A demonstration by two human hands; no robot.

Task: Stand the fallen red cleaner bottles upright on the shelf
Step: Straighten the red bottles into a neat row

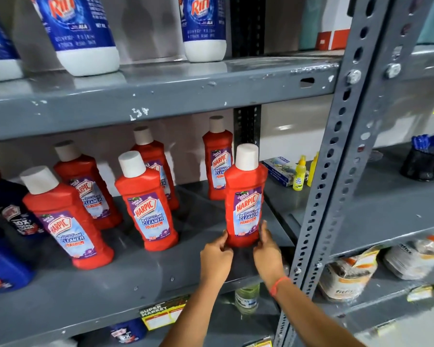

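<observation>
Hands: left (pixel 217 255) and right (pixel 267 249) pinching base of upright red bottle (pixel 244 196)
Around: five more upright (pixel 148 204), grey post (pixel 336 159) beside

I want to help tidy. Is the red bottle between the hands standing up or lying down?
Standing up. The red bottle rests on its base on the shelf, white cap on top, with the left hand and right hand at its bottom.

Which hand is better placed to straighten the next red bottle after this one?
Probably the left hand. It sits on the side of the bottle held now that faces the middle bottle. The right hand is beside the post.
</observation>
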